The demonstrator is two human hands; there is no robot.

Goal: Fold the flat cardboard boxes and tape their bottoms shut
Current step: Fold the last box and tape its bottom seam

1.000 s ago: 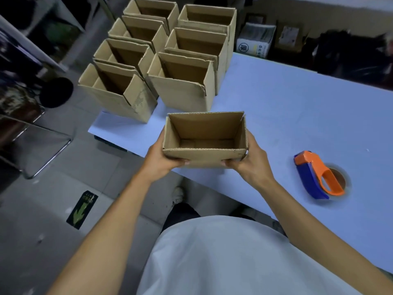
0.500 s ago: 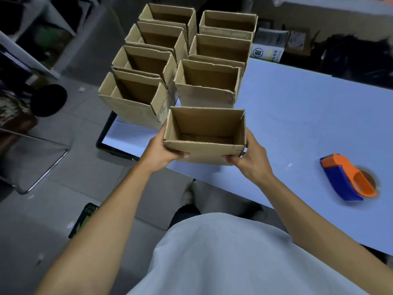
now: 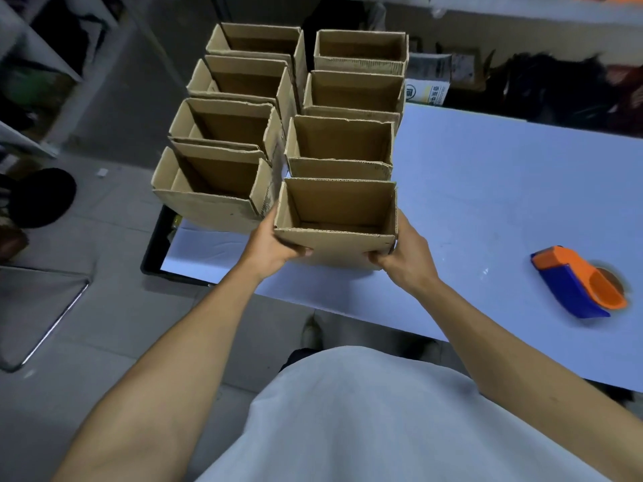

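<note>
Open-topped cardboard box (image 3: 336,234) at frame centre, clamped between left hand (image 3: 275,243) and right hand (image 3: 405,257), touching the finished boxes (image 3: 278,109) above. Tape dispenser (image 3: 579,281) lies right on the table (image 3: 487,189).

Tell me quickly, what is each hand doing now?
Left hand: holds the left end of the open cardboard box.
Right hand: holds the right end of the same box.

An open brown cardboard box (image 3: 335,222) sits nearest in the right-hand row of folded boxes (image 3: 278,113); the orange-and-blue tape dispenser (image 3: 579,283) lies far right on the table (image 3: 487,189).
</note>
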